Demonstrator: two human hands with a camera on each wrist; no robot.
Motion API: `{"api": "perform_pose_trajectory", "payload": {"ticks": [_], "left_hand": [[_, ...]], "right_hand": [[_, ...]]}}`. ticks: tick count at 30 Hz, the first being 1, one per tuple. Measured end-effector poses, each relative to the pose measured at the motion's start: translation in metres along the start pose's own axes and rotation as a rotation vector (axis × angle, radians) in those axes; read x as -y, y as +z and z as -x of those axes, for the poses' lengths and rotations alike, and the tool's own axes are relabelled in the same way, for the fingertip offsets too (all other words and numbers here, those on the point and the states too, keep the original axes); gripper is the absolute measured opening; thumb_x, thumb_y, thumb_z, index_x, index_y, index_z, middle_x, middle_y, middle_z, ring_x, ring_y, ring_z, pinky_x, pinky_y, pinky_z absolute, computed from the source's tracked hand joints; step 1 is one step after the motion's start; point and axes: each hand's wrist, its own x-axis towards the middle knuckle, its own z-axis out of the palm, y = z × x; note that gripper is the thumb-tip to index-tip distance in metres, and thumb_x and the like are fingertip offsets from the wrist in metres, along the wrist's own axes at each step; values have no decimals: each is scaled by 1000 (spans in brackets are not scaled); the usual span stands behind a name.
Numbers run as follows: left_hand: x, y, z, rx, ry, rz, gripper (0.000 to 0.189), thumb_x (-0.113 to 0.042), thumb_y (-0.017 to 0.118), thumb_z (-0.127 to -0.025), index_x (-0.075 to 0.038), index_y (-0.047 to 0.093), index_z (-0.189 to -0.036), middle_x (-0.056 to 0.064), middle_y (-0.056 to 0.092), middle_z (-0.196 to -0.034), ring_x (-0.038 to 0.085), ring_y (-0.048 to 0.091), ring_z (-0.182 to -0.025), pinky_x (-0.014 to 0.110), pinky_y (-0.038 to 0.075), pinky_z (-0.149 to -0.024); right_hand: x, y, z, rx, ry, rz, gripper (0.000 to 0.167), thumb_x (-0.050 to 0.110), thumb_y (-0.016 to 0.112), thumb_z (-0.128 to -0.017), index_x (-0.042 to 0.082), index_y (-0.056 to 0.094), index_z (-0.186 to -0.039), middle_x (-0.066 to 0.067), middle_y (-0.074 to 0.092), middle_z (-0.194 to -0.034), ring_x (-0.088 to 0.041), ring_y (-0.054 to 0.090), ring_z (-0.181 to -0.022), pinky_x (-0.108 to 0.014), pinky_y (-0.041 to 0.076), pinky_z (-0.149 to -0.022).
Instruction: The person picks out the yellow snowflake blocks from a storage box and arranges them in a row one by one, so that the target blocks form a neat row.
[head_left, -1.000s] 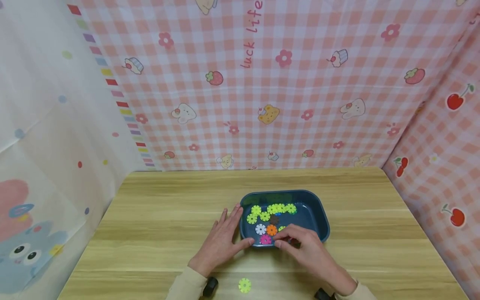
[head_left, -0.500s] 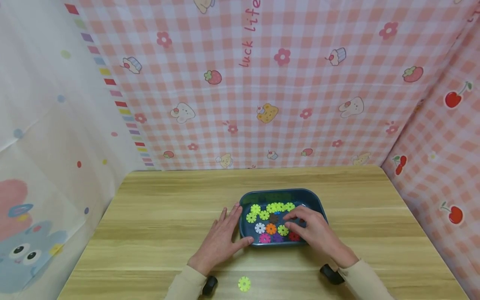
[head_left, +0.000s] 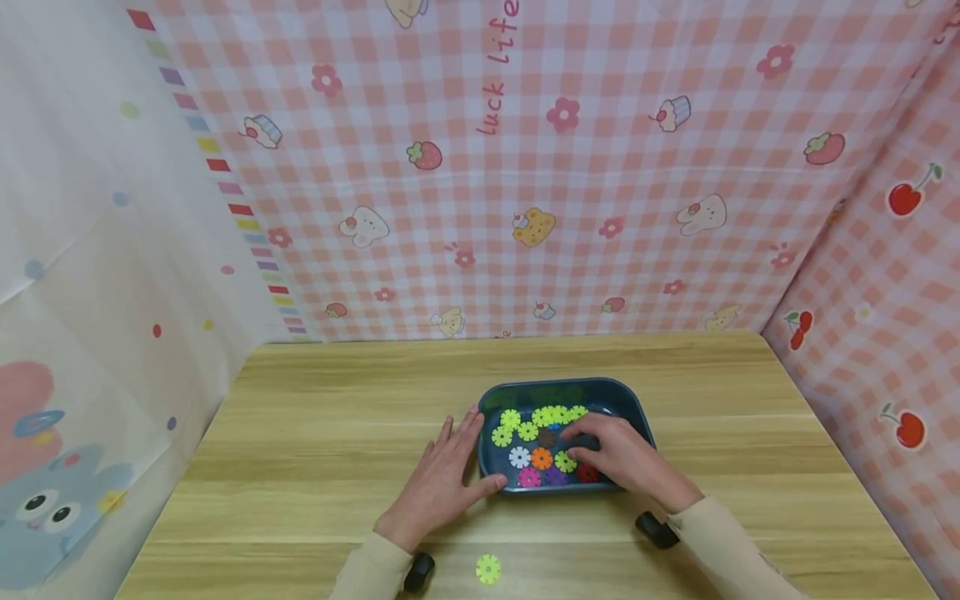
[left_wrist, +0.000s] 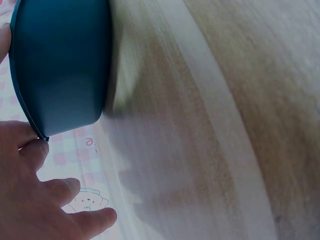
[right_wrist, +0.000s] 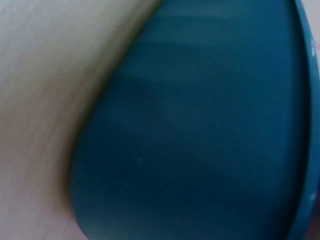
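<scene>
A dark blue tray [head_left: 641, 425] on the table holds several notched plastic discs. Yellow-green discs [head_left: 510, 418] lie toward its back and left. Nearer the front are a white disc [head_left: 519, 457], an orange disc [head_left: 542, 458], a pink disc [head_left: 529, 477], a purple disc [head_left: 556, 476], a red disc [head_left: 588, 473] and a yellow-green disc [head_left: 566, 461]. My left hand [head_left: 438, 483] touches the tray's left rim, fingers spread and thumb at the front corner. Inside the tray hovers my right hand [head_left: 618, 454], thumb and index apart near a brown disc [head_left: 546, 437]; nothing shows between them.
One yellow-green disc [head_left: 488, 569] lies alone on the wooden table [head_left: 337, 417], in front of the tray. Behind rises a pink checked cloth [head_left: 450, 192], with printed cloths at both sides. The right wrist view is filled mostly by the tray's outer wall [right_wrist: 190, 125].
My right hand has moved off the front of the tray, up and slightly right, uncovering the purple and red discs; then it shifted a little left. My left hand stays at the rim.
</scene>
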Motion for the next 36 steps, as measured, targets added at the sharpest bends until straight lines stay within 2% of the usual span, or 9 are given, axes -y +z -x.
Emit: {"api": "perform_pose_trajectory", "payload": {"ticks": [8,16,21,28,36], "left_hand": [[1,0,0,-10,11,4,96,-65,61,-95,-15,22,-167,5,16,-173,42,13,-157,68,22,-120],[0,0,1,-5,6,6,95,-65,61,-96,-16,21,-167,4,15,-173,41,13,-157,67,22,-120],[1,1,0,-3,6,-1,95,-65,61,-96,-16,21,-167,3,14,-173,41,13,-157,67,22,-120],[2,2,0,-8,14,3,95,-65,61,-96,-15,21,-167,4,15,-173,42,14,-156,68,23,-120],[2,1,0,-4,8,9,96,-66,60,-96,-16,20,-167,3,14,-173,41,13,-157,67,22,-121]], "right_hand": [[-2,1,-10,87,33,32,20,11,76,-95,10,76,-115,-1,73,-115,-23,67,-110,-48,57,-95],[-5,2,-15,167,36,30,22,11,78,-93,9,76,-115,0,72,-108,-11,65,-92,-34,58,-82],[-6,1,-19,215,-5,16,22,8,78,-92,5,76,-114,-3,73,-108,-14,67,-91,-32,59,-79],[-8,4,-21,226,-57,59,20,9,81,-90,10,78,-110,-2,72,-112,-20,64,-104,-44,58,-91],[-9,4,-20,221,-42,44,14,8,79,-91,12,77,-104,2,70,-105,-13,60,-94,-36,56,-83]]}}
